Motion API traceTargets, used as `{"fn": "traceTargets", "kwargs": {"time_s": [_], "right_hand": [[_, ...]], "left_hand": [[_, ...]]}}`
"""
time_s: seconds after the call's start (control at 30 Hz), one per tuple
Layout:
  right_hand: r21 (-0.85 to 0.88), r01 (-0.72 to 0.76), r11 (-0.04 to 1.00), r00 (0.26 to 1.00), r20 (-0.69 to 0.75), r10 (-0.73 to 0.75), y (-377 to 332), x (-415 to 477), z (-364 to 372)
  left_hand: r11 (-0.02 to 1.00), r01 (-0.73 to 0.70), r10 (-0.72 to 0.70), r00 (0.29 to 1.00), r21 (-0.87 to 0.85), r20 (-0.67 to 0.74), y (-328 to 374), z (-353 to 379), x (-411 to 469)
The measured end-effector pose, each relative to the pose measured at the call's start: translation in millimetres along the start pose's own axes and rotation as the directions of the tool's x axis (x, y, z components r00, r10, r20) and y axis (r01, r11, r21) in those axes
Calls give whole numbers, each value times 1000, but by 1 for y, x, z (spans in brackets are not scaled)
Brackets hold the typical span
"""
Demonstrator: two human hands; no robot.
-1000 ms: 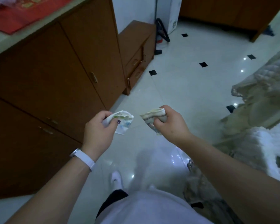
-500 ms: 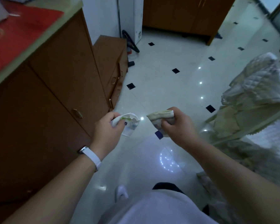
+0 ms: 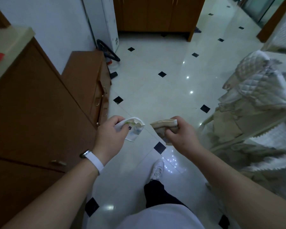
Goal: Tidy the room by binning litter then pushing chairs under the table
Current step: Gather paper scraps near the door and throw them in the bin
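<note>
Left hand (image 3: 109,135) is closed around a crumpled white wrapper (image 3: 133,129) with a bit of green and blue print. Right hand (image 3: 180,134) is closed around a crumpled tan wrapper (image 3: 163,128). Both are held out at waist height over the tiled floor (image 3: 155,90), close together but not touching.

Handling: both scraps look like thin paper or film, so very light, soft, no fragility worry. Loose corners hang below each fist, so a slack pinch could let a piece slip. Better to keep them balled in the palm; either would likely fit in one hand if the other is needed.

No bin in view, so the drop-off spot can't be told from here. Chairs not dealt with yet, by my read.

Surroundings: tall brown cabinet (image 3: 31,104) close on the left, low drawer unit (image 3: 87,76) beyond it, with a dark looped object leaning behind it. Cloth-covered furniture (image 3: 254,96) crowds the right. The lane between them is open, with only the person's white shoe (image 3: 157,170) on it.
</note>
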State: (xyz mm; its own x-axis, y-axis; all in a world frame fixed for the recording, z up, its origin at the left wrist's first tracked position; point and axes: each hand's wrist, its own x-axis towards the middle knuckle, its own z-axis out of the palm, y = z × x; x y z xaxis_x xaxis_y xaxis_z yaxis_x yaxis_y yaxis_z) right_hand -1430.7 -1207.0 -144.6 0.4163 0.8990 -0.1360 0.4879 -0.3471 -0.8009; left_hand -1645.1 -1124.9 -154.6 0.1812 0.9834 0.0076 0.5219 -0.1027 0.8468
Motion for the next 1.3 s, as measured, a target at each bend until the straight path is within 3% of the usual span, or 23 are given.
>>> {"fn": "traceTargets", "kwargs": {"time_s": [0.23,0.67,0.9,1.3], "right_hand": [[73,-46,996,999,-18,48,14,114,-29],[48,-25,999,995,-92,29,30,268,-114],[98,-94,991,981,-160,109,35,332,-126],[57,-241,969,900,-360,245,8,516,-154]], "left_hand": [[999,46,-47,999,16,27,36,42,110],[988,-132,120,983,80,136,118,143,259],[985,-167,154,964,43,216,129,183,344],[969,-241,241,889,-49,389,155,250,567]]}}
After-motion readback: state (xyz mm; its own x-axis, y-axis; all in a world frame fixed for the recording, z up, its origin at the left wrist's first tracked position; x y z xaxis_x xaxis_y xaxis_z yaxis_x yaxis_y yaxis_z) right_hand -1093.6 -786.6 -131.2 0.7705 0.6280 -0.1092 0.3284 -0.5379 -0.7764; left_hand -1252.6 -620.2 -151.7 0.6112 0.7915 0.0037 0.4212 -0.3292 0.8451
